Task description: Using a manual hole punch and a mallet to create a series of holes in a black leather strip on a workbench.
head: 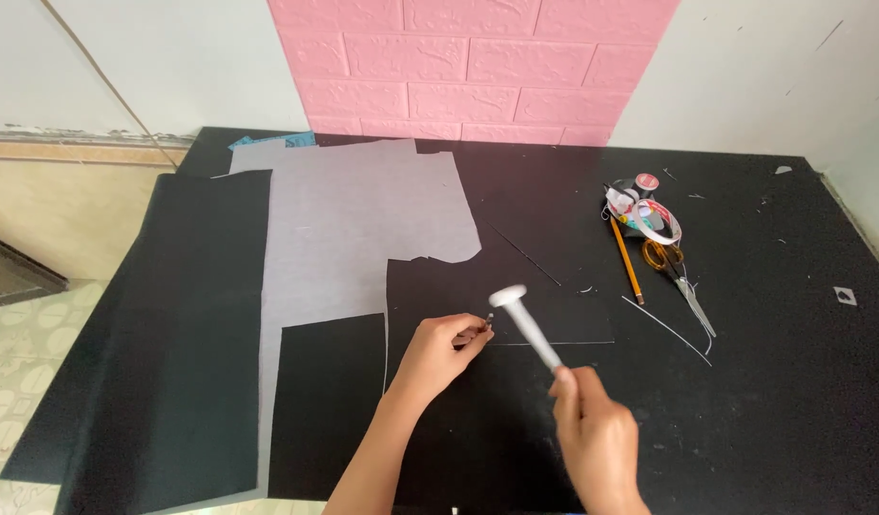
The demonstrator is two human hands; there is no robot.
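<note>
The right hand is closed around the lower end of a small white hammer-like tool, its slim handle slanting up and to the left to a rounded head that is blurred, so its exact shape is hard to make out. The head hangs just above and beside the left hand, apart from it.

The left hand rests on the black fabric piece, thumb and forefinger pinched together on something tiny and pale at the fingertips (too small to say what it is). It sits near the lower edge of that piece, where a faint chalk line runs.

Left of it lies a sheet of pale grey interfacing, cut in steps, partly covered by another black panel whose lower edge is hidden by the left forearm. A larger dark panel hangs over the left edge of the tabletop, and its lower corner is cut off by the frame.

Toward the right, well apart from both hands, are a yellow pencil, orange-handled scissors and a coiled tape measure, piled over a small round object that is mostly hidden. A pink brick-pattern panel stands on the wall behind. Both arms are cut off at the bottom edge.
</note>
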